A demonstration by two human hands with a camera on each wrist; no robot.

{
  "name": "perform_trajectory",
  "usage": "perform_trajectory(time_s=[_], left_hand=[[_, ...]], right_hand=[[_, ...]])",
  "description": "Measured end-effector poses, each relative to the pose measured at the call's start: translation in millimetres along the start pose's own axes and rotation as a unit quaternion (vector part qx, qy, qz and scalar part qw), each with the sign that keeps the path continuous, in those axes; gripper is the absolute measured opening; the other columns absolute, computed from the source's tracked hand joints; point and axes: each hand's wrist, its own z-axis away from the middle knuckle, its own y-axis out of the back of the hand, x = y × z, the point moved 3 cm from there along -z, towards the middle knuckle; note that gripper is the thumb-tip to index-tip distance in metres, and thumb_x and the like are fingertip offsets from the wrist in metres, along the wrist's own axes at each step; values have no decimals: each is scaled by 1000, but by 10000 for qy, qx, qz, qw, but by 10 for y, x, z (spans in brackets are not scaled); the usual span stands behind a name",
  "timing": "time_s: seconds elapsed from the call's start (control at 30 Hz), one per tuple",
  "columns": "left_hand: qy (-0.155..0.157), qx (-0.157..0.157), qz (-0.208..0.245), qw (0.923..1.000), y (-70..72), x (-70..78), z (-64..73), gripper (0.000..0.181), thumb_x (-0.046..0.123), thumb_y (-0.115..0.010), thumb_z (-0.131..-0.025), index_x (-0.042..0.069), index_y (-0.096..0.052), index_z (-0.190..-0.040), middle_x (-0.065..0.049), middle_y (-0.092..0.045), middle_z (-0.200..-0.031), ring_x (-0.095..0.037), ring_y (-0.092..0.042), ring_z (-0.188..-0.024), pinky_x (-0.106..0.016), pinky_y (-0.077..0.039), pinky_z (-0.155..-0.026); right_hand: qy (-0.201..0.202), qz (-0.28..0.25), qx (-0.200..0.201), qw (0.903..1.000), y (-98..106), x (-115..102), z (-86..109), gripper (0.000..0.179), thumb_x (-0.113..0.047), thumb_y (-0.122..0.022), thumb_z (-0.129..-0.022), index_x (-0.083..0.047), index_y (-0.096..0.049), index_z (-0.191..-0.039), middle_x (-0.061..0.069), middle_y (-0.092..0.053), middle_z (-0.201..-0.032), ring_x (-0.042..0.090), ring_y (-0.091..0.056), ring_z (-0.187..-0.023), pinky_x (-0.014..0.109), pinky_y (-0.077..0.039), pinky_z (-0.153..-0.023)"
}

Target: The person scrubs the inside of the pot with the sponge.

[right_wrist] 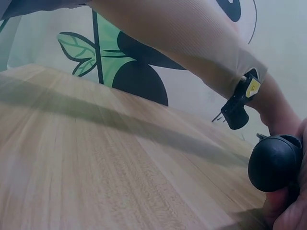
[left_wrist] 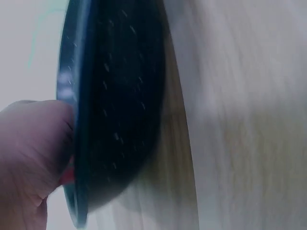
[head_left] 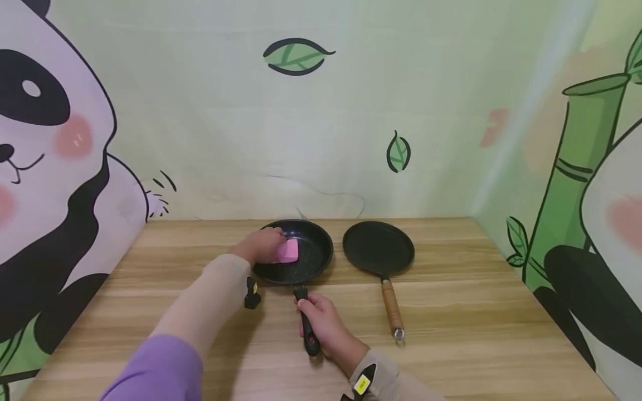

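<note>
A black frying pan [head_left: 313,253] stands at the back middle of the wooden table, its handle toward me. My right hand [head_left: 326,326] grips the black handle [head_left: 310,334], thumb lying along the top. Over the pan's left side my left hand [head_left: 263,245] holds a pink sponge [head_left: 288,252] against the inside. In the left wrist view the pan's speckled outer wall [left_wrist: 120,105] fills the middle, and the hand [left_wrist: 33,153] reaches over the rim with a bit of pink showing below. The handle's rounded end [right_wrist: 273,163] shows beside my right fingers in the right wrist view.
To the right lies a flat black griddle pan [head_left: 378,248] with a wooden handle [head_left: 392,306] pointing toward me. Behind the wooden table [head_left: 476,334] rises a wall covering [head_left: 225,122] printed with pandas, leaves and bamboo. Both wrists wear black camera straps.
</note>
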Motion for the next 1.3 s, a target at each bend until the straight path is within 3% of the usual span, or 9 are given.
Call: perform_trajectory(time_s=[0.13, 0.3, 0.5, 0.6, 0.77, 0.9, 1.03, 1.2, 1.3], left_hand=[[47, 32, 494, 9988, 0, 99, 9, 24, 24, -79, -83, 8, -76, -100, -6, -65, -93, -22, -57, -84, -40, -50, -88], [2, -222, 1106, 9936, 4, 273, 38, 29, 34, -83, -78, 15, -80, -98, 0, -67, -93, -19, -54, -82, -35, -46, -82], [-80, -291, 968, 9948, 32, 432, 22, 30, 41, -83, -78, 16, -82, -96, -1, -73, -102, -17, -60, -88, -36, -50, -91], [-39, -247, 1036, 9943, -3, 483, 1, 24, 41, -79, -80, 17, -79, -81, 3, -69, -82, -15, -55, -75, -32, -49, -76], [267, -16, 1220, 9922, -113, 536, -62, 29, 46, -74, -80, 17, -72, -73, 7, -58, -65, -14, -49, -65, -30, -39, -60], [773, 300, 1410, 9865, -139, 544, -141, 31, 48, -77, -78, 19, -76, -87, 6, -68, -82, -15, -57, -76, -33, -47, -69], [1256, 234, 1749, 9763, -136, 535, -184, 37, 47, -81, -77, 15, -77, -96, 1, -72, -93, -19, -60, -85, -37, -49, -78], [931, -133, 1649, 9818, -96, 585, -148, 41, 41, -82, -79, 10, -76, -106, -3, -72, -102, -20, -61, -90, -37, -50, -88], [541, -456, 1631, 9841, -26, 621, -76, 26, 30, -76, -85, 8, -77, -98, -2, -70, -90, -18, -59, -83, -34, -51, -83]], right_hand=[[68, -22, 172, 9998, 40, 13, 3, 36, -16, -51, -101, 14, -56, -122, 2, -53, -58, 10, -52, -46, 22, -40, -44], [62, -47, 231, 9997, 90, -4, 10, 37, -15, -51, -102, 14, -55, -123, 4, -53, -60, 10, -52, -47, 23, -41, -46], [-32, -111, 36, 9999, 98, -35, 2, 39, -17, -51, -102, 13, -55, -126, 3, -53, -59, 11, -52, -47, 24, -41, -45], [-121, -131, -57, 9998, 94, -26, 4, 39, -18, -51, -103, 12, -55, -128, 3, -53, -58, 11, -52, -47, 23, -40, -44], [-188, -94, -129, 9997, 73, 8, 24, 39, -18, -51, -103, 11, -54, -129, 3, -53, -59, 11, -51, -47, 23, -38, -42], [-93, -53, -87, 9999, 41, 12, 33, 39, -17, -52, -101, 12, -54, -127, 3, -52, -58, 10, -51, -46, 22, -38, -41], [-14, 13, -124, 9999, -18, 0, 37, 38, -16, -50, -102, 13, -53, -126, 2, -52, -58, 10, -50, -46, 22, -38, -43], [124, -118, 36, 9998, -86, -11, 28, 36, -14, -48, -102, 15, -51, -123, 2, -52, -59, 11, -52, -46, 24, -41, -47], [184, -232, 274, 9992, -85, -11, 5, 34, -12, -49, -101, 15, -52, -121, 3, -52, -58, 12, -52, -45, 24, -43, -47]])
